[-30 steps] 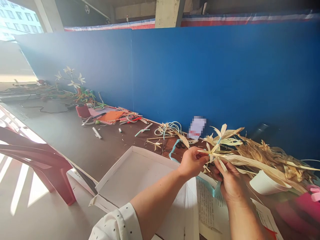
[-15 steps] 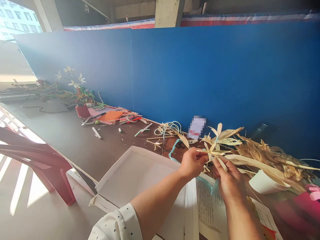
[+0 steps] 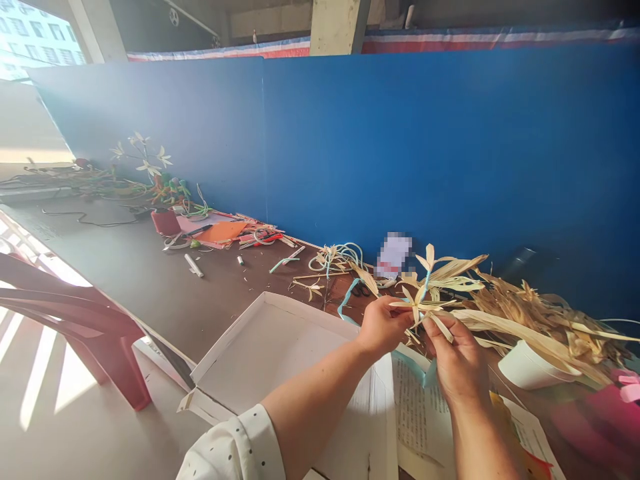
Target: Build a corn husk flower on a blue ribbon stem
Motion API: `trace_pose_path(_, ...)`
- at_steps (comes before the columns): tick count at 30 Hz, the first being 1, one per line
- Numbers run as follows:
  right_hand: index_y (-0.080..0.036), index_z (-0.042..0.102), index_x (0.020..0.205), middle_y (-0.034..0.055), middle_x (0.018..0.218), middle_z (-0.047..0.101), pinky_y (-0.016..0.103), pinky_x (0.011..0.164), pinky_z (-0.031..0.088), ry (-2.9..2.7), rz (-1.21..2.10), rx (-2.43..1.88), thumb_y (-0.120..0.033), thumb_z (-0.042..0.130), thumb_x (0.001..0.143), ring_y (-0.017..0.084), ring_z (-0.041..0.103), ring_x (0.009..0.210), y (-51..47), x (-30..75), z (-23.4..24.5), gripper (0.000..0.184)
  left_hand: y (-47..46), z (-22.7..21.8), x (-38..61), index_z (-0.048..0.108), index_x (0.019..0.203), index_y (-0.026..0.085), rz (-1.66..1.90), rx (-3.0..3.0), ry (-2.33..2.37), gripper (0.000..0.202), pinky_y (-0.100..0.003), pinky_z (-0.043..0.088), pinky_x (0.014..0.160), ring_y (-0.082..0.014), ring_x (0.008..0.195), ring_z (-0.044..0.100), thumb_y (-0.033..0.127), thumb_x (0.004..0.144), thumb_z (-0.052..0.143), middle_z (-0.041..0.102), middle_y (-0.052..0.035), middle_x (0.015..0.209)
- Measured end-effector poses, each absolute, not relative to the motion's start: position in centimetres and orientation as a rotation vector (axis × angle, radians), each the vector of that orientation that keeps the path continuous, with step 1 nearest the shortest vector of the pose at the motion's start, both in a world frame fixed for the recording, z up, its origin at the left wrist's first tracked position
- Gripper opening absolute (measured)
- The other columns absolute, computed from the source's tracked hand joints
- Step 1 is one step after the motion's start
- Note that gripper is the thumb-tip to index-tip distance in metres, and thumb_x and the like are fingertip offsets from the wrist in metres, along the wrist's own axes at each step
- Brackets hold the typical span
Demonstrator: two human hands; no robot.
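Between my two hands is a corn husk flower with pale pointed petals and a stem partly wrapped in light blue tape. My left hand pinches it from the left, thumb and fingers closed near the petals. From the right, my right hand has its thumb and fingers closed on the flower's lower part, where a pale strip sticks out. A light blue tape hangs below, between the hands, over printed pages. The exact finger contact is partly hidden by the petals.
An open white box lid lies left of my hands. Dried corn husks and a white cup are at the right. Behind are scissors, coiled cord and a blue partition. A red chair stands left.
The flower has shifted slightly left and tilted in my fingers, so more of the blue-wrapped stem shows. Both hands stay closed on it in nearly the same place.
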State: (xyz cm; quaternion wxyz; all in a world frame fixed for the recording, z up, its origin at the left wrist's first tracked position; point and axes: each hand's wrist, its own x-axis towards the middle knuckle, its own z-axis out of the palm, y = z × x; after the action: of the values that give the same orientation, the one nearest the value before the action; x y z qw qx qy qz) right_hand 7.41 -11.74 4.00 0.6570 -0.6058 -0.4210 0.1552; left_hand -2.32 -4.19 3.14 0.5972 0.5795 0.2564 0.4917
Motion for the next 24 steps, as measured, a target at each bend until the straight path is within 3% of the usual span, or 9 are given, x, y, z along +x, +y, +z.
trace_pose_path(5, -0.021, 0.063, 0.076, -0.0061, 0.049, 0.04, 0.024, 0.046, 0.027, -0.84, 0.452, -1.383, -0.053, 0.071, 0.067, 0.009, 0.033, 0.048, -11.7, 7.1, 4.0, 0.033, -3.8, 2.8, -2.1, 0.066, 0.072, 0.01, 1.105, 1.26, 0.498, 0.023, -0.02, 0.035, 0.054, -0.0067, 0.057, 0.044, 0.031, 0.066, 0.071, 0.056, 0.0, 0.062)
trace_pose_path(13, -0.019, 0.061, 0.074, -0.0067, 0.048, 0.038, 0.023, 0.043, 0.021, -0.731, 0.606, -1.26, -0.049, 0.077, 0.06, 0.008, 0.03, 0.047, -11.4, 7.4, 4.1, 0.037, -3.7, 2.9, -2.0, 0.067, 0.075, 0.007, 1.049, 1.106, 0.425, 0.038, -0.021, 0.038, 0.056, -0.0079, 0.059, 0.048, 0.038, 0.057, 0.079, 0.059, -0.0032, 0.065)
trace_pose_path(24, -0.018, 0.063, 0.073, -0.0058, 0.047, 0.039, 0.021, 0.042, 0.015, -0.693, 0.689, -1.153, -0.04, 0.08, 0.058, 0.005, 0.029, 0.046, -11.0, 8.6, 3.2, 0.032, -3.5, 3.0, -2.2, 0.069, 0.075, 0.008, 0.996, 1.124, 0.448, 0.038, -0.023, 0.04, 0.06, -0.0084, 0.06, 0.049, 0.038, 0.055, 0.079, 0.06, -0.0038, 0.067)
